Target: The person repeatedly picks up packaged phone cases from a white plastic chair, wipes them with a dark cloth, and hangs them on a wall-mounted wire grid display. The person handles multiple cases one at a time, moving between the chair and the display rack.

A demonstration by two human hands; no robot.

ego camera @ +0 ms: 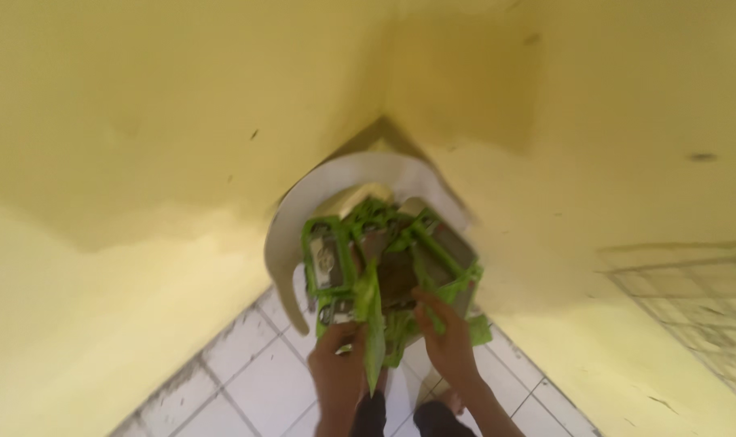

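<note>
A bundle of green-edged packets rests on a white plastic chair pushed into the corner of two yellow walls. My left hand grips the lower left of the bundle, where a green strip hangs down. Over at the bundle's lower right edge, my right hand has its fingers closed on the packets. The picture is blurred, so what the packets hold is unclear.
Yellow walls meet in a corner behind the chair. White floor tiles with dark grout lie below. A faint grid-shaped shadow falls on the right wall. My dark-clothed legs show at the bottom.
</note>
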